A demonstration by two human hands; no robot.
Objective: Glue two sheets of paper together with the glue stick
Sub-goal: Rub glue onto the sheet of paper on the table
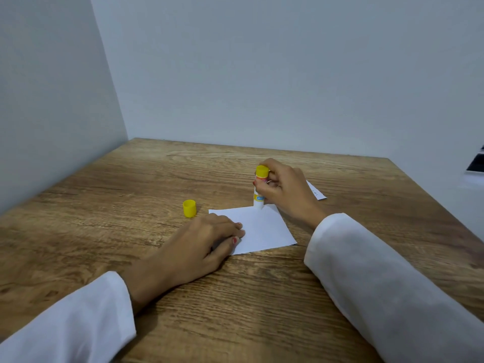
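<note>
A small white sheet of paper (264,227) lies flat on the wooden table (131,205). My left hand (204,242) rests on the sheet's left edge, fingers pressing it down. My right hand (282,189) grips a glue stick (260,187) upright, its yellow end up and its tip touching the sheet's far edge. The stick's yellow cap (189,208) stands on the table to the left of the sheet. A second sheet of paper (317,192) lies behind my right hand, mostly hidden by it.
Grey walls close the table at the left and the back. A dark object (476,163) shows at the right edge of the view, beyond the table. White sleeves cover both forearms.
</note>
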